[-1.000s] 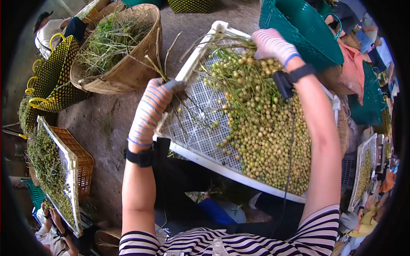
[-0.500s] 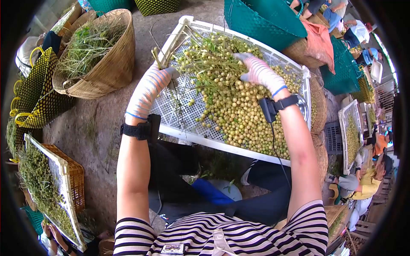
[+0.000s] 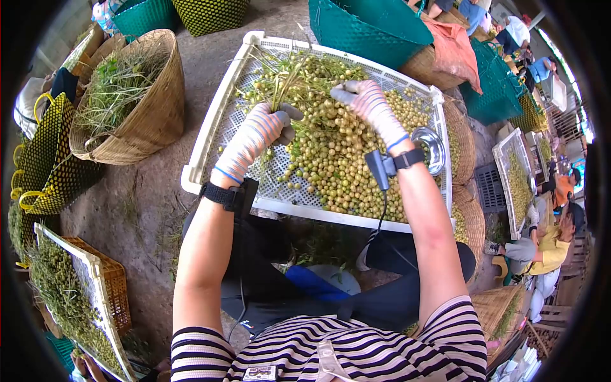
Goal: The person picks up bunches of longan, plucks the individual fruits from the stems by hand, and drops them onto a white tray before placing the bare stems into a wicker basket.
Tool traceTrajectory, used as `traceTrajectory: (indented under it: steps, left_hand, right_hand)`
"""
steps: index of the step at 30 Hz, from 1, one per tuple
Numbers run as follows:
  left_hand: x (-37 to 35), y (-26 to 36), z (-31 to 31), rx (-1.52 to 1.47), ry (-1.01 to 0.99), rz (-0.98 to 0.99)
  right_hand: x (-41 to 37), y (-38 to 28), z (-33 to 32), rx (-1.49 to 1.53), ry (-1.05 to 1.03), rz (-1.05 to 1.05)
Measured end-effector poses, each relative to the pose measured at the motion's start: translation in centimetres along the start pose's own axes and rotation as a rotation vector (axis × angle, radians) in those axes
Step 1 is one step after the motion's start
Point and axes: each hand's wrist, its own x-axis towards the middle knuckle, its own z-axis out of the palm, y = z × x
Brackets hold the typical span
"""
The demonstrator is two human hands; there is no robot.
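A white perforated tray (image 3: 210,149) in front of me carries a heap of small round yellow-green fruits (image 3: 356,184), with leafy stems (image 3: 296,70) mixed in toward the far side. My left hand (image 3: 264,130), in a striped glove with grey fingertips, is closed around a bunch of stems at the tray's left part. The bunch stands up above the fingers. My right hand (image 3: 369,108), gloved alike, lies over the heap with its fingers drawn together. What they pinch, if anything, is hidden. A black strap sits on each wrist.
A wicker basket (image 3: 153,108) of stripped stems stands at left, near yellow-black woven bags (image 3: 54,159). Another fruit tray (image 3: 95,286) rests lower left on an orange crate (image 3: 114,299). Teal baskets (image 3: 375,35) stand beyond my tray. Several people work at right. A metal bowl (image 3: 431,149) sits by my right wrist.
My left hand has moved right across the tray, bringing its bunch over the heap's left side. My right hand has shifted slightly left and its fingers have drawn together.
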Motion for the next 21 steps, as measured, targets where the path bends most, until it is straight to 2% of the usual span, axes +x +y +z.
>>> traceTrajectory:
  steps: [2, 3, 4, 6, 8, 9, 10, 13, 14, 16, 18, 19, 20, 21]
  left_hand:
    - [0.4, 0.3, 0.8, -0.001, 0.02, 0.037]
    - [0.6, 0.5, 1.3, 0.0, 0.045, 0.075]
    - [0.7, 0.7, 1.8, 0.001, 0.068, 0.109]
    - [0.9, 1.0, 2.9, -0.01, 0.081, 0.106]
    - [1.9, 0.0, 3.7, -0.017, 0.093, 0.279]
    - [2.3, -0.3, 3.9, 0.007, 0.087, 0.298]
    - [2.7, -0.7, 4.0, 0.006, 0.085, 0.298]
    - [2.4, -1.0, 4.4, 0.191, -0.014, 0.332]
    - [2.7, -1.4, 4.7, 0.194, -0.018, 0.328]
    - [3.8, -2.6, 5.4, 0.397, 0.043, 0.405]
    - [5.5, -4.8, 5.6, 0.33, 0.062, 0.451]
    - [6.1, -5.9, 5.7, 0.423, 0.093, 0.369]
    - [6.2, -6.3, 5.8, 0.515, 0.125, 0.286]
    - [6.1, -6.8, 5.9, 0.414, 0.066, 0.339]
  right_hand:
    - [-1.9, -2.5, -3.0, 0.087, 0.064, -0.016]
    - [-2.3, -3.2, -3.9, 0.288, 0.114, -0.043]
    - [-3.0, -3.9, -4.7, 0.364, 0.167, -0.109]
    - [-2.7, -3.8, -4.9, 0.266, 0.118, -0.059]
    - [-3.6, -4.5, -4.1, 0.133, 0.003, 0.07]
    - [-3.7, -3.8, -3.2, 0.077, -0.017, 0.063]
    - [-3.6, -3.3, -2.6, -0.01, -0.012, -0.043]
    - [-4.2, -3.4, -1.5, -0.055, 0.031, -0.009]
    - [-4.2, -3.3, -1.2, -0.099, 0.025, -0.016]
    - [-4.5, -3.1, -0.5, -0.144, 0.026, -0.018]
    - [-5.0, -2.8, 0.4, 0.237, -0.077, 0.082]
    - [-5.8, -2.8, 0.5, 0.417, -0.097, -0.024]
    - [-6.4, -3.0, 0.3, 0.417, -0.098, -0.023]
    - [-7.0, -3.3, -0.2, 0.444, -0.118, 0.041]
